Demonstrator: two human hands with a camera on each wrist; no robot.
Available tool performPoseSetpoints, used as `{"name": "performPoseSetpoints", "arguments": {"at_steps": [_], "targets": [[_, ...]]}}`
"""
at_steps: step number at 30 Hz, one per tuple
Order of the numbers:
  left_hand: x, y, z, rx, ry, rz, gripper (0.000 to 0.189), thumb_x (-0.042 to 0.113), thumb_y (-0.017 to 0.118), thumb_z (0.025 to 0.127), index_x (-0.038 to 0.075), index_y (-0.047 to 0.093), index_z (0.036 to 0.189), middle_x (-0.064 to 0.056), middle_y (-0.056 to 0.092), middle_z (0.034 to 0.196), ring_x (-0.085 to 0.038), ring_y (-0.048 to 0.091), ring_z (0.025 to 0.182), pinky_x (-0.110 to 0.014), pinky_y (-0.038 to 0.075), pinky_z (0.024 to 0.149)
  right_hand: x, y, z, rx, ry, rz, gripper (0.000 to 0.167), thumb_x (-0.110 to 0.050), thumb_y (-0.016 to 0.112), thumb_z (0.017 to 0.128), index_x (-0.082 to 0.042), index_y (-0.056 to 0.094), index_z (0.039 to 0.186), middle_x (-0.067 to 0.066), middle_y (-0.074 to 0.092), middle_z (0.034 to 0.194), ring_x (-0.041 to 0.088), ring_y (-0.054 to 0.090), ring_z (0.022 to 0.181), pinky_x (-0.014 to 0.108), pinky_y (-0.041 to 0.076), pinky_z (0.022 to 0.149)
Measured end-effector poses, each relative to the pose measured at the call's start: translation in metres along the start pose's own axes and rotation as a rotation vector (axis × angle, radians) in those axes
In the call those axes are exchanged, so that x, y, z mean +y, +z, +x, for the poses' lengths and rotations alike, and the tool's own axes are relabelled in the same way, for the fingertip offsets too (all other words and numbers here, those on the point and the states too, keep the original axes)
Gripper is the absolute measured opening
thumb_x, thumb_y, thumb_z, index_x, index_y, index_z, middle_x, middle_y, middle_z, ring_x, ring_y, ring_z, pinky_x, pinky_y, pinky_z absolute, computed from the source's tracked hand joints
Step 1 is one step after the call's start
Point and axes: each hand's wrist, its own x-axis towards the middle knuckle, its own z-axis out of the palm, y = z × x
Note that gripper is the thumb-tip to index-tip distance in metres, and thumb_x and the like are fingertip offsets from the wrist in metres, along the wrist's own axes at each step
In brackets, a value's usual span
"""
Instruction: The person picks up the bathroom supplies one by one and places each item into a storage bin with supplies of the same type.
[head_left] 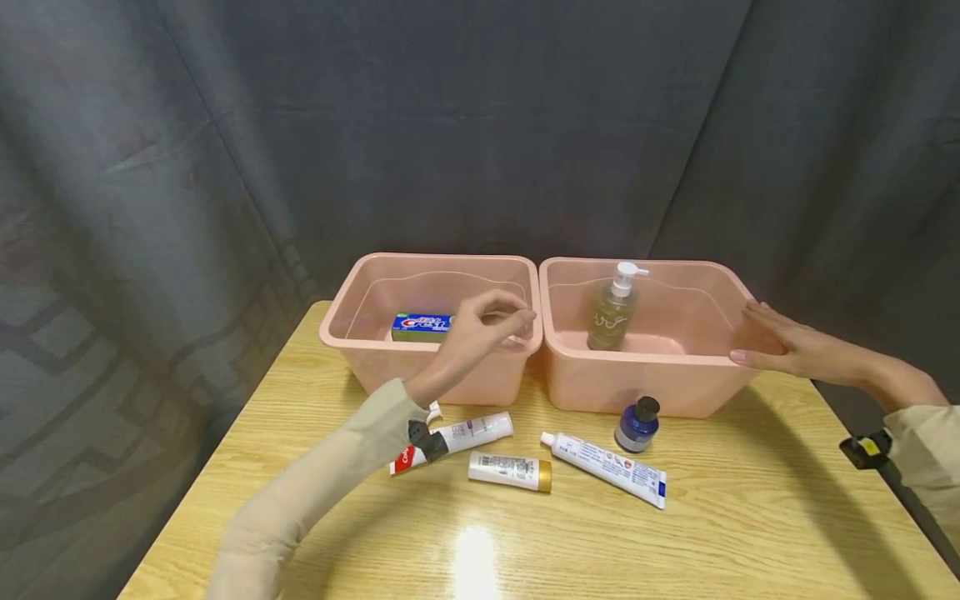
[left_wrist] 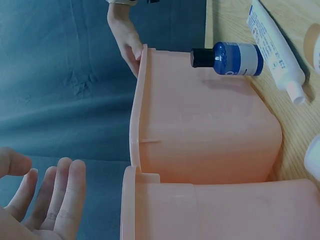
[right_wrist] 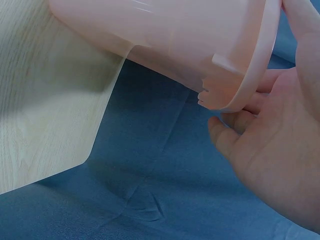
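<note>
Currently gripping right bin (head_left: 600,383) at its right rim with right hand (head_left: 810,350); hovering loosely curled left hand (head_left: 483,327) over left bin's (head_left: 487,379) right end. Seeing smooth pink plastic bins near worktop's (head_left: 637,550) far edge, containing pump bottle (head_left: 609,321) right, Crest box (head_left: 422,327) left. Showing wood grain, white tubes (head_left: 603,467) nearer front edge, dark curtain (head_left: 480,142) behind.

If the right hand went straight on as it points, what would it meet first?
Most likely the right pink bin: the right hand already appears to touch it.
</note>
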Motion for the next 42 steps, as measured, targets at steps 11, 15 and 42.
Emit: {"name": "performPoseSetpoints", "arguments": {"at_steps": [11,15,42], "targets": [[-0.002,-0.001,-0.008,-0.034,0.043,0.079,0.017,0.009,0.068,0.094,-0.002,0.067,0.106,-0.019,0.069,0.098,-0.027,0.070,0.080,-0.040,0.060,0.072,-0.001,0.000,-0.003,0.001,-0.013,0.021,0.095,-0.030,0.063,0.095,-0.015,-0.005,0.159,0.012,-0.025,0.161,0.051,-0.022,0.141,0.084,0.001,0.094],[-0.005,-0.001,-0.013,-0.047,0.067,0.163,0.015,0.011,0.070,0.093,0.000,0.068,0.104,-0.011,0.070,0.094,-0.025,0.070,0.076,-0.037,0.060,0.071,-0.001,0.001,-0.003,0.004,-0.016,0.028,0.095,-0.029,0.064,0.095,-0.015,-0.005,0.159,0.013,-0.025,0.161,0.052,-0.021,0.141,0.084,0.002,0.094],[-0.021,0.011,-0.041,-0.211,0.260,0.505,0.008,0.009,0.071,0.091,0.008,0.071,0.099,0.002,0.069,0.096,-0.006,0.064,0.083,-0.024,0.057,0.073,-0.004,-0.001,-0.002,-0.003,-0.004,0.019,0.095,-0.028,0.064,0.095,-0.011,-0.005,0.159,0.019,-0.023,0.160,0.051,-0.022,0.141,0.084,0.000,0.095]]}}
